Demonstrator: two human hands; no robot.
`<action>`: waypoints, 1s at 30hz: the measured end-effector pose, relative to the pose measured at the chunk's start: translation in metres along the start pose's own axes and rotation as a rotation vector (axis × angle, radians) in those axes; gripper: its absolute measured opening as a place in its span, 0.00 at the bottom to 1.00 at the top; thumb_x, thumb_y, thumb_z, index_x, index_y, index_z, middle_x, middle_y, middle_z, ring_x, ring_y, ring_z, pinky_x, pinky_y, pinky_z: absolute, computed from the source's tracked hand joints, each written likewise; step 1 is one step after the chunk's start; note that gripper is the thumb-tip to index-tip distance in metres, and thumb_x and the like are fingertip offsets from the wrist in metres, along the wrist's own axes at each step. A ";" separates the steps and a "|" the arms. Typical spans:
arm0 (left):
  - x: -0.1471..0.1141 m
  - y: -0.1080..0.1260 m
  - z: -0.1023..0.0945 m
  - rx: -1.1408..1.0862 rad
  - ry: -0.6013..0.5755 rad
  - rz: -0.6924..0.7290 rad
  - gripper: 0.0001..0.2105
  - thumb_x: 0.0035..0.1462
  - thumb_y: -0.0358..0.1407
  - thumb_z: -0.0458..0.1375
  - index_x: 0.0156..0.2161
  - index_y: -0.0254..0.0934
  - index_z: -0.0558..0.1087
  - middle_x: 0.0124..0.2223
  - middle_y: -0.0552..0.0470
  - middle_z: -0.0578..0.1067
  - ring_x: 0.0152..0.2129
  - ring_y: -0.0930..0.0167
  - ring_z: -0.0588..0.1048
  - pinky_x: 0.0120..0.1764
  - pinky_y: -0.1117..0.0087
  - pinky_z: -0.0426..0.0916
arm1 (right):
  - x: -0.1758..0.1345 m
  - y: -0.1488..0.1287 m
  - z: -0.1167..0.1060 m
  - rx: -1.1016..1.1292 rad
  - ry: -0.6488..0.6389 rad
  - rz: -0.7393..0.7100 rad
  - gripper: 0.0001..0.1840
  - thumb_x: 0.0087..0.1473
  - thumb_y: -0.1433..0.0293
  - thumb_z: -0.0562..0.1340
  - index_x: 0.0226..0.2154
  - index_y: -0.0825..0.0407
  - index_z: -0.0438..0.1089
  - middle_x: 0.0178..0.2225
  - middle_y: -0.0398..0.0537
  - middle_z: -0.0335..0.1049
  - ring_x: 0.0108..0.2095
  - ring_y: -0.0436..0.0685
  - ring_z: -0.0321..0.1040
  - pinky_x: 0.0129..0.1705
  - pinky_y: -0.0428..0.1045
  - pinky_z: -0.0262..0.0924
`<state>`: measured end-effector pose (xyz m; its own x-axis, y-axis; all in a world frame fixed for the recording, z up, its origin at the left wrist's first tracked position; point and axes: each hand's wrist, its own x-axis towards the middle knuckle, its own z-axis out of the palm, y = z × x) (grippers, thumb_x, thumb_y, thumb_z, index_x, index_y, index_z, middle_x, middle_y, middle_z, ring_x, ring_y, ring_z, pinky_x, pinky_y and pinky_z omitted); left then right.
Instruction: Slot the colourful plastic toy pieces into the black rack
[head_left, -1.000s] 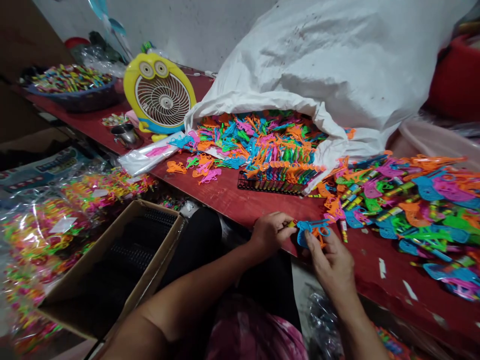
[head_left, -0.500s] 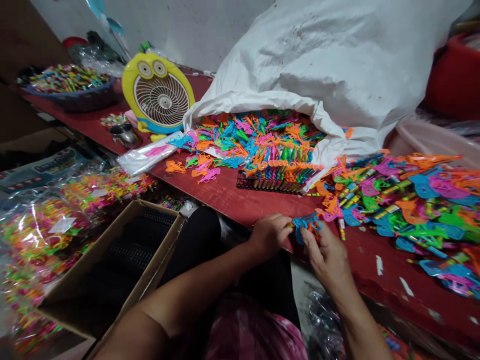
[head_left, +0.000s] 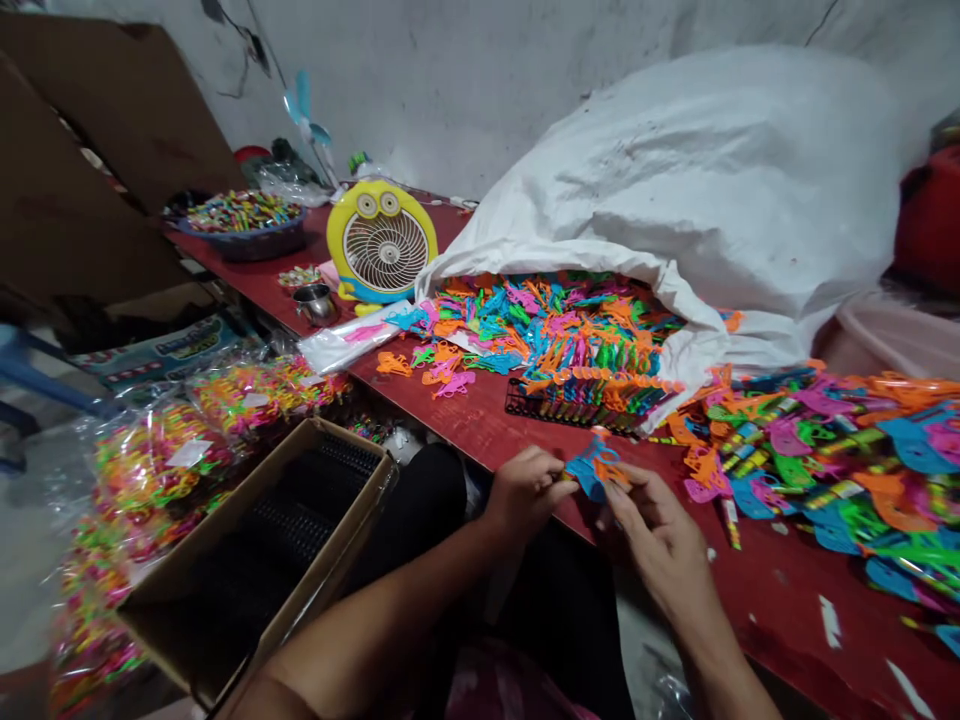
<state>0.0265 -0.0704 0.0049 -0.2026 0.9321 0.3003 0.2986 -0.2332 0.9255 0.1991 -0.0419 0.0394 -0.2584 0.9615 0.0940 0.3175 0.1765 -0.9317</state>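
Observation:
Above the table's front edge, my left hand (head_left: 527,490) pinches the left end of a small blue and orange plastic toy (head_left: 592,468); a bit of yellow shows at its fingertips. The thumb and fingers of my right hand (head_left: 660,525) are closed on the toy's orange, right-hand part. Just beyond my hands, a black rack (head_left: 521,398) holds a row of upright coloured toys with orange tops. Behind it, a white sack (head_left: 690,190) lies with its mouth towards me, full of loose plastic pieces (head_left: 555,305). To the right is a heap of toys with yellow tubes (head_left: 817,460).
A yellow fan (head_left: 386,245), metal cup (head_left: 315,303) and basin of small tubes (head_left: 251,240) stand on the red table (head_left: 465,425) at left. Beside my legs are a cardboard box (head_left: 375,490) of black racks and bagged coloured pieces (head_left: 150,450). A pale tub (head_left: 892,335) stands at right.
The view has tilted up and swung left, so the table sits lower and further right in it. Both hands still hold the toy, whose orange part now shows more plainly.

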 end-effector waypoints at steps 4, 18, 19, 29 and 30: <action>0.005 -0.012 -0.031 -0.076 0.299 -0.150 0.10 0.52 0.40 0.64 0.29 0.36 0.70 0.25 0.59 0.66 0.19 0.79 0.63 0.24 0.77 0.58 | 0.011 0.011 0.007 0.051 0.034 -0.022 0.26 0.57 0.55 0.62 0.53 0.51 0.67 0.44 0.56 0.75 0.36 0.56 0.74 0.32 0.49 0.70; 0.063 -0.044 -0.022 -0.016 0.437 -0.249 0.14 0.52 0.38 0.64 0.27 0.38 0.62 0.21 0.62 0.66 0.19 0.77 0.69 0.26 0.78 0.62 | 0.125 -0.069 0.019 -0.794 0.056 -0.898 0.19 0.60 0.58 0.61 0.50 0.50 0.72 0.46 0.53 0.73 0.49 0.62 0.66 0.52 0.57 0.53; 0.065 -0.046 -0.021 -0.006 0.435 -0.247 0.13 0.52 0.37 0.64 0.27 0.38 0.62 0.22 0.62 0.66 0.19 0.77 0.69 0.26 0.77 0.62 | 0.132 -0.066 0.021 -0.821 0.030 -0.895 0.18 0.60 0.58 0.60 0.48 0.50 0.73 0.43 0.51 0.74 0.46 0.61 0.67 0.51 0.57 0.52; 0.069 -0.044 -0.021 -0.038 0.361 -0.169 0.06 0.54 0.30 0.60 0.28 0.36 0.69 0.29 0.57 0.68 0.22 0.78 0.73 0.27 0.77 0.65 | 0.138 -0.054 0.035 -0.953 0.052 -0.811 0.16 0.64 0.59 0.57 0.38 0.51 0.76 0.32 0.50 0.72 0.37 0.57 0.65 0.37 0.49 0.48; 0.068 -0.042 -0.021 -0.036 0.356 -0.169 0.05 0.54 0.30 0.60 0.28 0.36 0.70 0.29 0.57 0.69 0.22 0.78 0.73 0.27 0.77 0.65 | 0.138 -0.055 0.035 -0.967 0.059 -0.808 0.16 0.64 0.59 0.56 0.38 0.51 0.76 0.32 0.50 0.72 0.36 0.57 0.64 0.37 0.50 0.48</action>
<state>-0.0192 -0.0030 -0.0089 -0.5585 0.8054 0.1988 0.2019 -0.1005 0.9742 0.1141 0.0733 0.0908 -0.6570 0.5110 0.5544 0.6308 0.7752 0.0331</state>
